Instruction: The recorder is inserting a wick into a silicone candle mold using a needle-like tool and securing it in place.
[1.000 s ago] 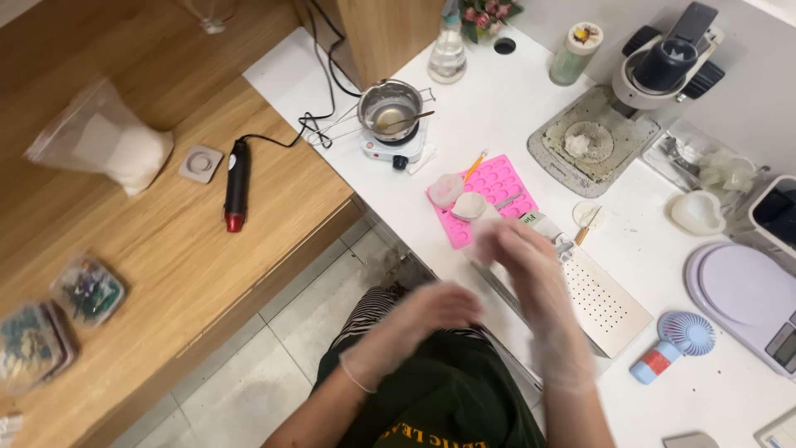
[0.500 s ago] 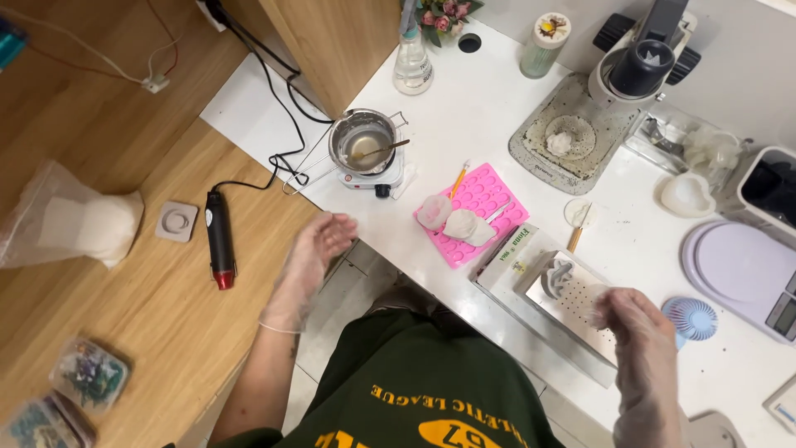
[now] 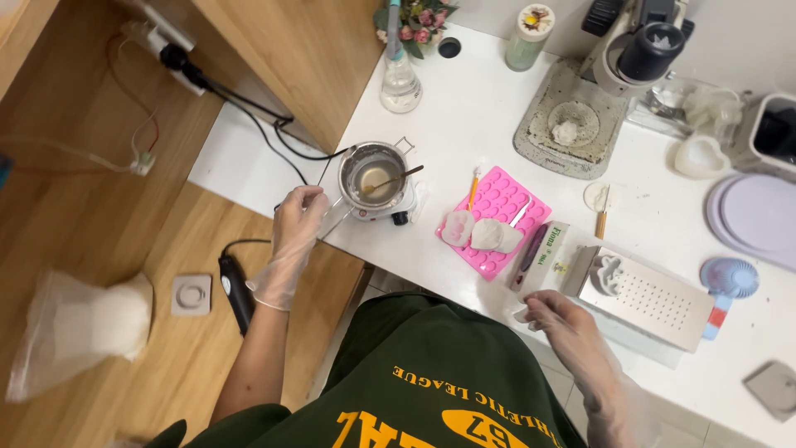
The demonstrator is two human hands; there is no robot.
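Left hand (image 3: 297, 217) at 9 o'clock of melting pot (image 3: 372, 174), fingers curled onto its wire handle (image 3: 332, 222). Pot sits on small hotplate (image 3: 383, 206), stick inside. Right hand (image 3: 557, 319) loosely open, empty, at table edge. Risk: thin handle twists, pot tips, hot wax spills toward 3 o'clock onto pink mould (image 3: 496, 217).

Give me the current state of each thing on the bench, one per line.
left hand: gloved, fingers at the pot's wire handle
right hand: gloved, at the bench edge; grip unclear
melting pot: upright on its small hotplate, stirrer inside
pink mould: flat, pale pieces on top
perforated plate: flat, small cast at one end
glass flask: upright
black heat tool: lying down
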